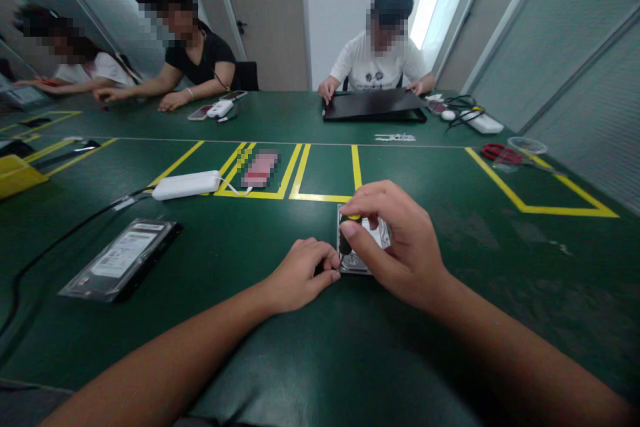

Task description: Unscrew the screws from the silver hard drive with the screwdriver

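A silver hard drive (pixel 356 264) lies on the green table in front of me, partly covered by my right hand (pixel 407 250). That hand is closed around a short screwdriver (pixel 345 239) with a dark handle and a yellow top. The screwdriver stands roughly upright over the drive's left side, its tip near the lower left corner. My left hand (pixel 300 275) rests on the table, with bent fingers and thumb closed on the drive's lower left edge, beside the tip. Whether the tip sits on a screw is too small to tell.
Left of me lies another drive in a clear bag (pixel 123 257). Beyond it are a white power strip (pixel 186 185) with a black cable and a pink phone (pixel 261 169). Yellow tape (pixel 320 197) marks the table. Across it, a person handles a black panel (pixel 375 103); two others sit left.
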The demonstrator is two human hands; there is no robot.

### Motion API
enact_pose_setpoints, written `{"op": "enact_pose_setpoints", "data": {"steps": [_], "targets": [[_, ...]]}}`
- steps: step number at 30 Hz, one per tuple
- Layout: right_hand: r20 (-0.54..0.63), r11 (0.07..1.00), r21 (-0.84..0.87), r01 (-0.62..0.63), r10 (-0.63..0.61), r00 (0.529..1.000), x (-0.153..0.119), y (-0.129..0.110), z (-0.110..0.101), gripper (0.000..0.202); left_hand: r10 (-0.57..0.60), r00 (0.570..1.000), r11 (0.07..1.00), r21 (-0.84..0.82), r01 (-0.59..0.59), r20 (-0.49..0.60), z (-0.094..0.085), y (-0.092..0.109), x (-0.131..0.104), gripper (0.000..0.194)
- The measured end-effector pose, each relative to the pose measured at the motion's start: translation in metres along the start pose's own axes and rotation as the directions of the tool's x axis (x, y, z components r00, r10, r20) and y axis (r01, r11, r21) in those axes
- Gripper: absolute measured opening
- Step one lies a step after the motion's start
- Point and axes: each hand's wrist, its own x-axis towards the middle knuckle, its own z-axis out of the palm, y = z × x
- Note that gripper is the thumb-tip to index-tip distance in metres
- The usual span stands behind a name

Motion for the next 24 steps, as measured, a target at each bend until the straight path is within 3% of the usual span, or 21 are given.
{"op": "enact_pose_setpoints", "data": {"steps": [5, 13, 19, 24], "targets": [[0.0, 0.998, 0.048, 0.031, -0.031, 1.0, -0.0003, -0.0014, 0.0005, 0.018, -0.012, 1.0, 1.0, -0.004, 0.012, 0.008, -0.0003, -0.0002, 0.0002, 0.009], [-0.024, 1.0, 0.017, 0.025, -0.025, 0.999, 0.0004, -0.0023, -0.0002, 0.009, -0.015, 1.0, 1.0, 0.003, 0.015, 0.001, -0.0009, 0.0019, 0.0005, 0.008], [0.03, 0.998, 0.044, 0.053, -0.054, 0.998, -0.0009, -0.0034, 0.0014, 0.021, -0.001, 1.0, 1.0, 0.007, 0.001, -0.012, 0.0004, -0.0004, 0.0002, 0.011], [-0.01, 0.998, -0.026, 0.05, -0.05, 0.999, 0.0, -0.0024, 0.0024, 0.013, -0.001, 1.0, 1.0, 0.018, 0.001, -0.011, 0.0008, -0.0017, 0.0003, 0.009]]}}
